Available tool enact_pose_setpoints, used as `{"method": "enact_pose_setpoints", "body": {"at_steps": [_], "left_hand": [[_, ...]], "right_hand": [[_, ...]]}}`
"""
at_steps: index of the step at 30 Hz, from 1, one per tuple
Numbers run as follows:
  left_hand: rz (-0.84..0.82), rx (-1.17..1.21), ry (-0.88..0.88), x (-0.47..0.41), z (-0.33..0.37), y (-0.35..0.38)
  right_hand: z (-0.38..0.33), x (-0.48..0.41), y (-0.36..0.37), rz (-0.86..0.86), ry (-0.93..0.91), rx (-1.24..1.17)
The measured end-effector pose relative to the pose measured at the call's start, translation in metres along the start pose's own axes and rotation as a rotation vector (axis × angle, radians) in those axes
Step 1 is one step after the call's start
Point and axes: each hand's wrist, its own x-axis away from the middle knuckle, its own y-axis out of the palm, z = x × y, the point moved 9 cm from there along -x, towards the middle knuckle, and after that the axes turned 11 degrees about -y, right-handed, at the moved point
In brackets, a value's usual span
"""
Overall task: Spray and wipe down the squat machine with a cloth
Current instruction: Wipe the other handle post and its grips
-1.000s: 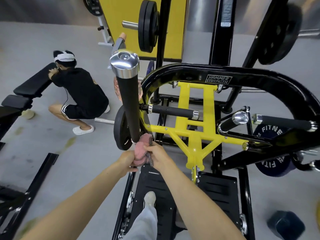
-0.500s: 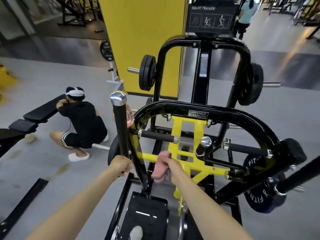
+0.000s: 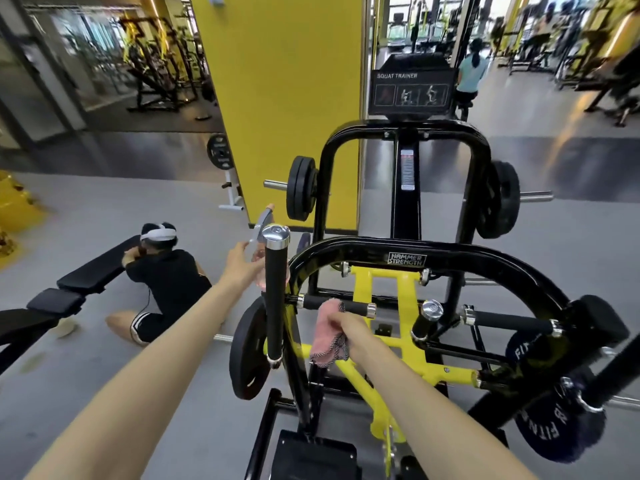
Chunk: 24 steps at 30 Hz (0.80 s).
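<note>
The black and yellow squat machine [image 3: 450,258] fills the middle and right of the view. My right hand [image 3: 351,336] grips a pink cloth [image 3: 327,327] bunched up just below a short horizontal black grip bar [image 3: 353,308]. A spray bottle [image 3: 260,233] with a grey trigger and pinkish body sits behind the upright black handle [image 3: 274,299] with a chrome cap. My left hand [image 3: 239,263] is stretched out to the bottle and touches it. That handle hides my fingertips, so the grasp is unclear.
A person [image 3: 169,282] in black crouches on the floor at the left by a black bench [image 3: 90,268]. Weight plates [image 3: 301,194] hang on the machine's pegs. A yellow pillar [image 3: 287,98] stands behind. Grey floor lies open at lower left.
My left hand left the lower part of the upright handle and reached up to the spray bottle. My right hand carried the cloth rightwards to the horizontal grip bar. My head tilted up.
</note>
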Motion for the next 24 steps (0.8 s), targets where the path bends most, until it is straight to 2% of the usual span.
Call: {"method": "enact_pose_setpoints", "body": {"at_steps": [5,9,11,13,14,16,20,24], "left_hand": [[-0.157,0.287,-0.016,-0.040,0.003,0.029],[-0.122,0.341,-0.065,-0.096,-0.027,0.038],[-0.045,0.198,0.024,-0.100,-0.019,0.029],[0.070,-0.015,0.137,-0.056,0.013,0.014],[0.092,-0.047,0.172,-0.045,0.020,0.012],[0.139,-0.005,0.188,-0.024,0.021,0.005],[0.303,0.253,0.118,0.014,-0.008,-0.021],[0.458,0.091,0.079,0.045,-0.045,-0.045]], "right_hand": [[0.000,-0.005,0.001,0.012,-0.009,-0.066],[0.011,-0.014,-0.007,0.057,0.014,-0.022],[0.015,-0.016,-0.013,0.091,0.031,-0.022],[0.020,-0.017,-0.019,0.112,0.056,-0.029],[0.023,-0.018,-0.021,0.122,0.067,-0.041],[0.031,-0.023,-0.021,0.134,0.087,-0.052],[0.044,-0.031,-0.012,0.119,0.124,-0.011],[0.052,-0.022,-0.001,0.050,0.118,-0.004]]}}
